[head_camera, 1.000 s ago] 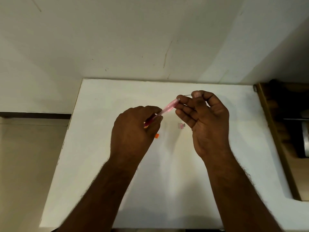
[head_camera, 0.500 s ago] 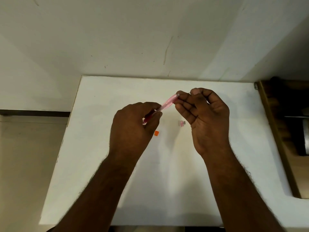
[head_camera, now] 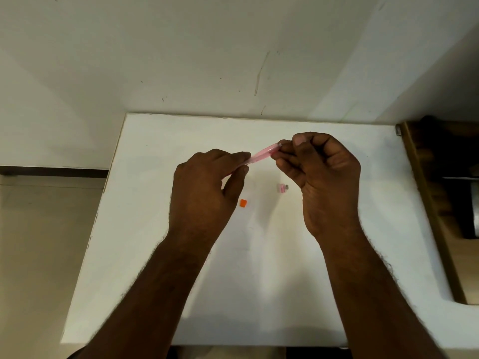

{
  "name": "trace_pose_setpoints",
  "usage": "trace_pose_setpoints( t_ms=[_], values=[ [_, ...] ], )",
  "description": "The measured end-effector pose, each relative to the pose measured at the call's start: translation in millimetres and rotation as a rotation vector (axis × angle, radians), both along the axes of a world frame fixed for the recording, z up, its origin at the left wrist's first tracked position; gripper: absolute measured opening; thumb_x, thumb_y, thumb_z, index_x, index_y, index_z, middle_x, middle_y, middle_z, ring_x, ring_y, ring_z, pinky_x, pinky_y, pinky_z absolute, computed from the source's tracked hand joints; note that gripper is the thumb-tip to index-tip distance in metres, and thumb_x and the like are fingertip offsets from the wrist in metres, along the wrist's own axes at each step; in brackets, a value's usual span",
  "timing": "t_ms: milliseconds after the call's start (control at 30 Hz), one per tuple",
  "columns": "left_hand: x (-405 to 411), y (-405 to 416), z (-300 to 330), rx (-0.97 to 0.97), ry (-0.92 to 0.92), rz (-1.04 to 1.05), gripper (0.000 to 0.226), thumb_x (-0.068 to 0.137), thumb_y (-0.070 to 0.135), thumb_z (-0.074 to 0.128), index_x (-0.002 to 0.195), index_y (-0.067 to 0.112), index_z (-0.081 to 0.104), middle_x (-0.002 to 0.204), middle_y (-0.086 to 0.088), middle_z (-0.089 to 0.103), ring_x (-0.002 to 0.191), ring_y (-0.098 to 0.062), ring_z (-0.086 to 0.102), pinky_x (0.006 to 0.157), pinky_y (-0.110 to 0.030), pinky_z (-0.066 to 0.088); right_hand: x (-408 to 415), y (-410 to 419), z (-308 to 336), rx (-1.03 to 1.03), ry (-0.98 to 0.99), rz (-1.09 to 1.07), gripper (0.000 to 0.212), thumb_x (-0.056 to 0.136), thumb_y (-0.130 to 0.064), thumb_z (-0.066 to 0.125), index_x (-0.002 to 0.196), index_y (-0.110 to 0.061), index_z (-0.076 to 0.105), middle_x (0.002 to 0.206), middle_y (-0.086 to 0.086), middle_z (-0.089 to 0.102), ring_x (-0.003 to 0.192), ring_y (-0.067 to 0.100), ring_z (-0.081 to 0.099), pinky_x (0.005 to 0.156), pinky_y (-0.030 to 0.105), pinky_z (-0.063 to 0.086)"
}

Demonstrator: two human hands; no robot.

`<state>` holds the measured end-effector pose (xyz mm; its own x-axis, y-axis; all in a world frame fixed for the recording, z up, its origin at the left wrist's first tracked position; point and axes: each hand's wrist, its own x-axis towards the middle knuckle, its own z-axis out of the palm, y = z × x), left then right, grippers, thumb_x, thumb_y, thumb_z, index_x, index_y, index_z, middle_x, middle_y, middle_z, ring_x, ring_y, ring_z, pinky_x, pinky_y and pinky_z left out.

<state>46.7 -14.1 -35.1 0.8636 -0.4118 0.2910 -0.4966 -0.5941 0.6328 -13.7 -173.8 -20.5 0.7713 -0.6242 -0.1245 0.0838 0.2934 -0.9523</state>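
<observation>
Above the white table (head_camera: 259,281) my left hand (head_camera: 204,193) grips the lower end of a translucent pink pen barrel (head_camera: 261,154), which slants up to the right. My right hand (head_camera: 321,180) meets the barrel's upper end, with thumb and fingertips pinched together there. What they pinch is hidden by the fingers. On the table below lie a small orange piece (head_camera: 243,203) and a small pink and grey piece (head_camera: 283,188), both apart from my hands.
The table stands against a pale wall (head_camera: 233,60). A dark wooden unit (head_camera: 445,203) adjoins its right edge. Floor (head_camera: 39,255) lies off the left edge.
A thin rod stuck out of my right fingers a second ago; now it is out of sight and the fingertips sit against the barrel's end. Both hands stayed almost in place.
</observation>
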Motion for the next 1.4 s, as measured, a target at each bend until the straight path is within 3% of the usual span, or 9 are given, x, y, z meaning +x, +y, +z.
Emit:
trace_pose_setpoints(
  t_ms=[233, 333, 433, 567, 667, 767, 867, 1100, 1400],
  values=[
    [1, -1, -1, 0.031, 0.005, -0.005, 0.026, 0.097, 0.027, 0.057, 0.117, 0.023, 0.073, 0.097, 0.004, 0.074, 0.087, -0.024, 0.066, 0.077, -0.046, 0.051, -1, 1, -7, -0.091, 0.057, 0.062, 0.008, 0.097, -0.01, 0.067, 0.097, -0.008, 0.074, 0.091, 0.01, 0.08, 0.088, 0.03, 0.078, 0.079, 0.031, 0.061],
    [0, -2, -1, 0.012, 0.032, 0.008, 0.027, 0.097, 0.03, 0.055, 0.115, 0.022, 0.074, 0.096, 0.005, 0.075, 0.085, -0.021, 0.067, 0.077, -0.043, 0.053, -1, 1, -7, -0.03, 0.05, 0.111, 0.017, 0.095, -0.023, 0.068, 0.104, -0.009, 0.074, 0.096, 0.009, 0.08, 0.092, 0.03, 0.078, 0.08, 0.03, 0.061],
    [-1, -4, -3, -0.059, 0.064, 0.037, 0.024, 0.096, 0.029, 0.058, 0.112, 0.022, 0.074, 0.095, 0.006, 0.077, 0.082, -0.013, 0.068, 0.075, -0.029, 0.054, -2, -4, -6, 0.058, 0.053, 0.086, 0.036, 0.093, -0.039, 0.062, 0.108, -0.008, 0.073, 0.099, 0.01, 0.08, 0.094, 0.031, 0.078, 0.08, 0.032, 0.061],
    [-1, -4, -8, -0.089, 0.112, 0.05, 0.021, 0.095, 0.031, 0.059, 0.109, 0.025, 0.074, 0.093, 0.01, 0.076, 0.074, 0.001, 0.061, 0.066, -0.013, 0.043, -3, -13, -9, 0.058, 0.12, -0.034, 0.037, 0.106, -0.036, 0.05, 0.104, -0.008, 0.074, 0.091, 0.009, 0.08, 0.086, 0.028, 0.078, 0.076, 0.032, 0.062],
    [-1, -3, -9, -0.107, 0.135, 0.053, 0.02, 0.095, 0.03, 0.059, 0.108, 0.026, 0.074, 0.092, 0.011, 0.076, 0.077, 0.0, 0.062, 0.064, -0.013, 0.041, -5, -19, -15, -0.152, 0.276, -0.115, 0.023, 0.105, -0.021, 0.055, 0.098, -0.012, 0.075, 0.083, 0.003, 0.078, 0.074, 0.018, 0.075, 0.073, 0.032, 0.061],
    [0, -3, -9, -0.12, 0.168, 0.059, 0.018, 0.095, 0.03, 0.06, 0.108, 0.027, 0.073, 0.093, 0.012, 0.075, 0.084, 0.0, 0.064, 0.063, -0.014, 0.04, -9, -28, -26, -0.6, 0.535, -0.07, 0.013, 0.095, -0.015, 0.065, 0.095, -0.02, 0.077, 0.089, -0.005, 0.077, 0.082, 0.016, 0.074, 0.084, 0.038, 0.059],
    [0, -3, -9, -0.118, 0.181, 0.066, 0.018, 0.095, 0.03, 0.061, 0.109, 0.027, 0.073, 0.094, 0.014, 0.074, 0.078, 0.0, 0.065, 0.063, -0.008, 0.036, -15, -32, -30, -0.897, 0.73, 0.049, 0.007, 0.09, -0.022, 0.073, 0.093, -0.025, 0.078, 0.093, -0.01, 0.076, 0.091, 0.016, 0.071, 0.081, 0.026, 0.048],
    [-1, -3, -10, -0.137, 0.202, 0.06, 0.017, 0.095, 0.029, 0.062, 0.108, 0.028, 0.073, 0.096, 0.014, 0.075, 0.081, -0.004, 0.067, 0.063, -0.014, 0.039, -13, -20, -36, -1.043, 0.802, 0.161, 0.016, 0.091, -0.022, 0.072, 0.104, -0.027, 0.08, 0.108, -0.006, 0.079, 0.102, 0.019, 0.071, 0.08, 0.024, 0.043],
    [0, -4, -12, -0.141, 0.21, 0.064, 0.016, 0.094, 0.031, 0.061, 0.106, 0.028, 0.073, 0.092, 0.014, 0.074, 0.082, -0.001, 0.065, 0.064, -0.012, 0.041, -12, -18, -38, -1.08, 0.845, 0.214, 0.018, 0.09, -0.014, 0.064, 0.081, -0.026, 0.074, 0.092, -0.01, 0.076, 0.085, 0.016, 0.069, 0.07, 0.027, 0.043]
  ],
)
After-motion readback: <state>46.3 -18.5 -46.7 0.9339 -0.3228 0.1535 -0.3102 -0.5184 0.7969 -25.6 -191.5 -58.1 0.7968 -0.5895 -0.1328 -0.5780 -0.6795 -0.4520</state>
